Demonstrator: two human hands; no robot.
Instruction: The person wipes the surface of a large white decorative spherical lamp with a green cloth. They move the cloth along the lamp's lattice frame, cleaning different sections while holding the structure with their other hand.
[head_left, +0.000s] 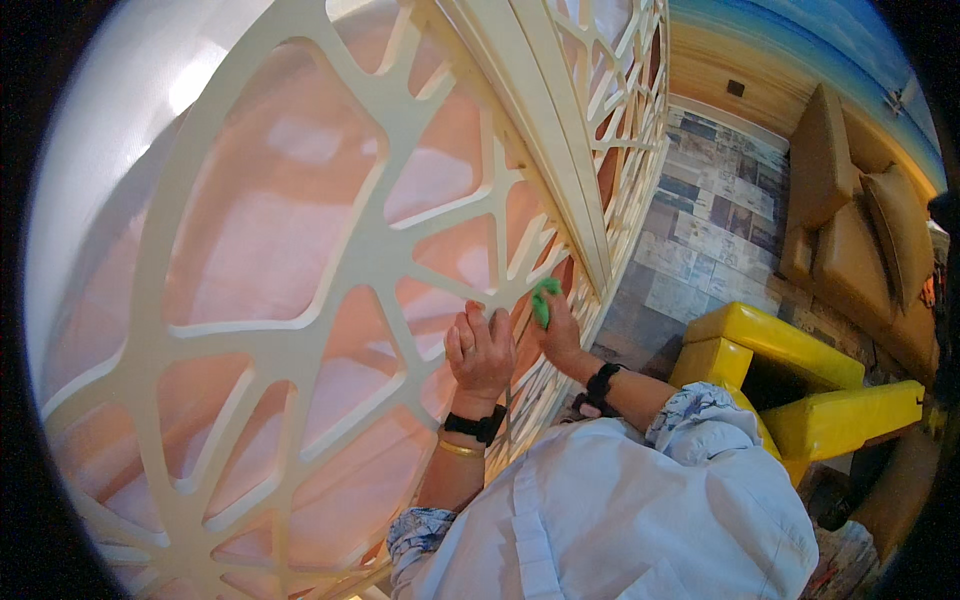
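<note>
A tall cream lattice screen (360, 247) with irregular cut-out openings stands before me, pinkish fabric-like surfaces showing behind it. My left hand (481, 351) rests its fingertips on a strut of the lattice; whether the fingers grip it, I cannot tell. Just to the right, my right hand (559, 326) holds a crumpled green cloth (545, 300) against or close to the lattice near the frame's upright. Dark bands circle both wrists, and a gold bangle (460, 449) sits on the left forearm.
A cream upright post (536, 112) divides two lattice panels. To the right, a yellow upholstered seat (772, 345) is close to my right elbow. Farther off, a brown sofa (855, 240) with a cushion stands on a patchwork-patterned floor (697, 247) beside a mural wall.
</note>
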